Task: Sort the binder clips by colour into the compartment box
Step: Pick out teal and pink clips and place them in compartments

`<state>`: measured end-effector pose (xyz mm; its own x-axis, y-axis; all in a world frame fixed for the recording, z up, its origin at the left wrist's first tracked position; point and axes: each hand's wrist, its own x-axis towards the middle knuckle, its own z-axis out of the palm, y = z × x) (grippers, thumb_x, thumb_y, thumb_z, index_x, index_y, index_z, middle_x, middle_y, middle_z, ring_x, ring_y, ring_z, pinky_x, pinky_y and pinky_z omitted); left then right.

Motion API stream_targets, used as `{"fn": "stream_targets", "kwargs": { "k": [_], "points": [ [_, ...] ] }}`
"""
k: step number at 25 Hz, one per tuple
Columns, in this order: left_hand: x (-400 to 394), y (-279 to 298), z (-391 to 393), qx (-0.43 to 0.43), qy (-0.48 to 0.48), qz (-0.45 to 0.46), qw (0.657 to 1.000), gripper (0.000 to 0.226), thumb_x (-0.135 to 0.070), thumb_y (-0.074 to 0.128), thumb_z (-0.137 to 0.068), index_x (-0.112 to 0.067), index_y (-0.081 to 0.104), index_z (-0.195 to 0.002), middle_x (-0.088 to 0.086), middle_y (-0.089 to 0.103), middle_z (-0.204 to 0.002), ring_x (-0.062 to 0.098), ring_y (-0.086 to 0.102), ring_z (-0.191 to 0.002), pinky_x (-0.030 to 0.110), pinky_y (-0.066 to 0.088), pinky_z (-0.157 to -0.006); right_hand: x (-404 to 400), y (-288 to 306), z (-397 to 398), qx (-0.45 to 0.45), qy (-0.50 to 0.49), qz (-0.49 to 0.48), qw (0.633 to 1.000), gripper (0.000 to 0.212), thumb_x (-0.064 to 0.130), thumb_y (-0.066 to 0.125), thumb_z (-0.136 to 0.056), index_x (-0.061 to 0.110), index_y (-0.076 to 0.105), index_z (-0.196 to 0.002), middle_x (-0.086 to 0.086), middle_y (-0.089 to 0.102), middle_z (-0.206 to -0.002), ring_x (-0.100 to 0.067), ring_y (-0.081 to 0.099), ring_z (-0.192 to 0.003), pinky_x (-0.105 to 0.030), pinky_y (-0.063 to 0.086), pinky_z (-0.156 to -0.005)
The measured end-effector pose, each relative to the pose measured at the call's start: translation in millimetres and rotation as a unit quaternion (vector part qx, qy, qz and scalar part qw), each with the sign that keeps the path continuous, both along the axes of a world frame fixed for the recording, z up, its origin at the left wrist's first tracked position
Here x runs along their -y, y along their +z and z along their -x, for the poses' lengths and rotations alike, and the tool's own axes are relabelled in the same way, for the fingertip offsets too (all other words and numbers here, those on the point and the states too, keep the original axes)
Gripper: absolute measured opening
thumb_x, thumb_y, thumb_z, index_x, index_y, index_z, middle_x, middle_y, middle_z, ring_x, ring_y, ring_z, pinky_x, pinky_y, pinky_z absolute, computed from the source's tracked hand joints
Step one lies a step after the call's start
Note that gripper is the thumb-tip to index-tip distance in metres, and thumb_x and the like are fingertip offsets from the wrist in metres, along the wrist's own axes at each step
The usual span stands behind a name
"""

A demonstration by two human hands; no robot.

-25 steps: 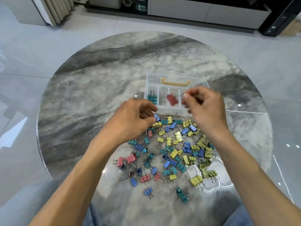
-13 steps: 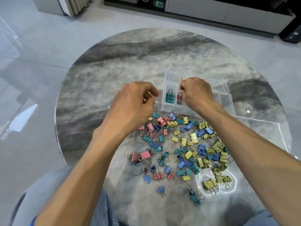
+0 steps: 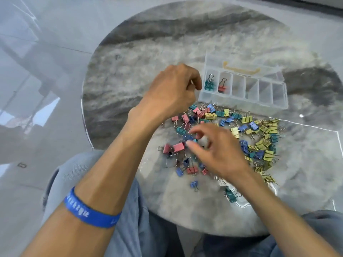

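A clear compartment box (image 3: pixel 243 98) lies at the far side of the table, with a yellow handle (image 3: pixel 241 69) behind it. Teal clips (image 3: pixel 209 85) stand in its leftmost compartment and a red clip (image 3: pixel 221 88) in the second. A pile of binder clips (image 3: pixel 246 119), pink, blue, teal and yellow, spreads in front of it. My left hand (image 3: pixel 174 89) hovers left of the box with curled fingers; what they hold is hidden. My right hand (image 3: pixel 219 153) is down in the pile, blurred, thumb and forefinger either side of a small teal clip (image 3: pixel 194 140).
The round grey marble table (image 3: pixel 148 58) has its near edge over my knees in blue jeans (image 3: pixel 133 229). A blue wristband (image 3: pixel 89 214) is on my left forearm. Glossy floor tiles (image 3: pixel 37 89) lie to the left. Several compartments on the box's right show nothing inside.
My right hand has come back from the box to the pile, leaving the red clip in the second compartment. The left hand has stayed beside the box. My view has tilted down.
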<state>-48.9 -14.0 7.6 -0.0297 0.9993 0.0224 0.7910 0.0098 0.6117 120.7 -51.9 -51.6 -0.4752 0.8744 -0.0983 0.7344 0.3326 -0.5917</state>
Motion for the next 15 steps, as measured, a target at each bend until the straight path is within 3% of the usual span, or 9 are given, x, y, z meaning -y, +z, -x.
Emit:
{"fn": "stream_targets", "kwargs": {
  "k": [3, 6, 10, 13, 15],
  "points": [
    [2, -5, -2, -0.003, -0.002, 0.009, 1.0, 0.031, -0.004, 0.049, -0.087, -0.016, 0.074, -0.102, 0.001, 0.074, -0.093, 0.019, 0.067, -0.085, 0.037, 0.055, -0.079, 10, -15, 12, 0.11, 0.047, 0.031, 0.992, 0.05, 0.057, 0.058, -0.09, 0.035, 0.051, -0.134, 0.014, 0.056, -0.114, -0.009, 0.054, -0.105, -0.032, 0.048, -0.086],
    [2, -6, -4, -0.018, -0.008, 0.011, 1.0, 0.027, -0.007, 0.051, -0.089, -0.016, 0.074, -0.101, 0.002, 0.072, -0.09, 0.019, 0.065, -0.082, 0.037, 0.054, -0.078, 7, -25, 15, 0.121, 0.053, 0.027, 0.991, 0.046, 0.048, 0.061, -0.092, 0.036, 0.051, -0.136, 0.013, 0.061, -0.124, -0.014, 0.057, -0.112, -0.035, 0.049, -0.091],
    [0, -7, -5, -0.03, -0.009, 0.01, 0.999, 0.026, -0.01, 0.051, -0.09, -0.018, 0.073, -0.1, 0.002, 0.072, -0.089, 0.019, 0.062, -0.081, 0.034, 0.052, -0.075, 6, -37, 18, 0.062, 0.013, 0.012, 0.998, 0.016, 0.036, 0.063, -0.093, 0.032, 0.064, -0.109, 0.013, 0.069, -0.099, -0.013, 0.062, -0.088, -0.035, 0.052, -0.076],
    [2, -6, -3, -0.005, -0.02, 0.023, 1.0, 0.028, -0.006, 0.05, -0.09, -0.019, 0.073, -0.1, -0.004, 0.069, -0.081, 0.011, 0.062, -0.073, 0.028, 0.049, -0.066, 0, -27, 7, -0.043, -0.054, 0.042, 0.997, 0.011, 0.028, 0.069, -0.09, 0.029, 0.068, -0.1, 0.015, 0.067, -0.083, 0.0, 0.055, -0.06, -0.024, 0.049, -0.061],
    [2, -6, -5, 0.037, -0.061, 0.056, 0.996, 0.029, -0.004, 0.052, -0.089, -0.02, 0.073, -0.101, -0.009, 0.068, -0.08, 0.005, 0.062, -0.07, 0.025, 0.047, -0.062, -5, -10, -10, -0.122, -0.101, 0.049, 0.986, 0.012, 0.023, 0.072, -0.088, 0.03, 0.068, -0.097, 0.015, 0.065, -0.074, -0.002, 0.054, -0.056, -0.019, 0.045, -0.055]
  ]
}}
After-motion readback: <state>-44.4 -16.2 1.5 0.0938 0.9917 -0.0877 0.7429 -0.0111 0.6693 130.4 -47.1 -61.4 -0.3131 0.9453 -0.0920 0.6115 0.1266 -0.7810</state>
